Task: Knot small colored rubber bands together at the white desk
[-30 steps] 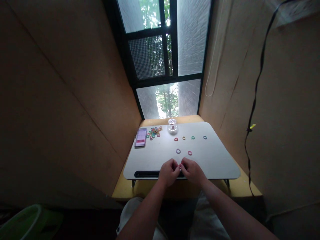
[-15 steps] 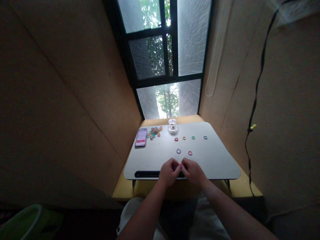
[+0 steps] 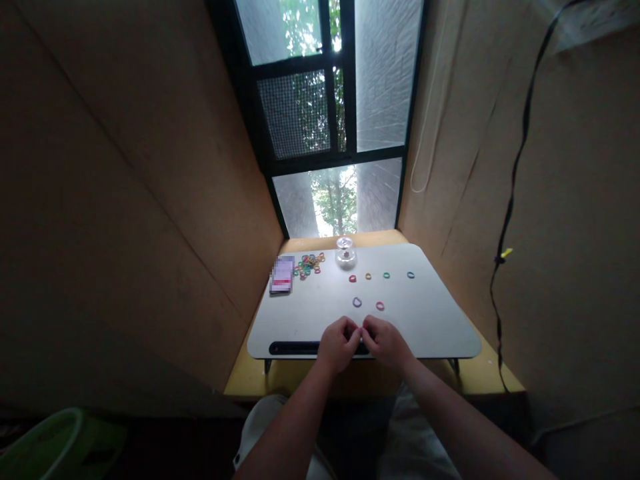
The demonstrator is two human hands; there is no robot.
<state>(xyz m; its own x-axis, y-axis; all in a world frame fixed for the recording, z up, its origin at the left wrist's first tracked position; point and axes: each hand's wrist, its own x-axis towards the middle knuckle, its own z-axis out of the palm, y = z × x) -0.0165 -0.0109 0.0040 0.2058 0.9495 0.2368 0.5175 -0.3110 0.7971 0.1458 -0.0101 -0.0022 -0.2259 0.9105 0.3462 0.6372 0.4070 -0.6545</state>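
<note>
Seated at the near edge of a white, round-cornered folding table (image 3: 300,319), I am holding my left hand (image 3: 339,344) and right hand (image 3: 384,340) with fingers curled and fingertips meeting; whether they are pinching anything I cannot tell, since my knuckles are hiding the gap. My forearms are converging from left and right, an arrangement probably steadying the fingertips for fine work. Just beyond them two small loops, seemingly rubbery, are lying apart: a purple, roughly heart-shaped loop (image 3: 357,307) on the left and a pink oval loop (image 3: 380,309) on the right, both apparently within easy reach. Farther off, a spaced row is running left to right: a red loop (image 3: 353,281), a yellow loop (image 3: 368,278), a green loop (image 3: 386,277) and a blue loop (image 3: 411,277), the spacing presumably letting each colour be read singly. At far left a tangled, many-coloured heap of similar loops (image 3: 310,265) is lying between a flat slab with a pixelated display, probably a phone (image 3: 281,277), and a clear, rounded plastic container (image 3: 345,256); both are standing away from my hands, perhaps so as not to crowd them. A long black slot (image 3: 294,348) is running along the near edge, its right part passing behind my left hand. The table is resting on a yellow wooden surface (image 3: 250,385) beneath the window (image 3: 337,200), whose daylight is likely helping the colours show.
</note>
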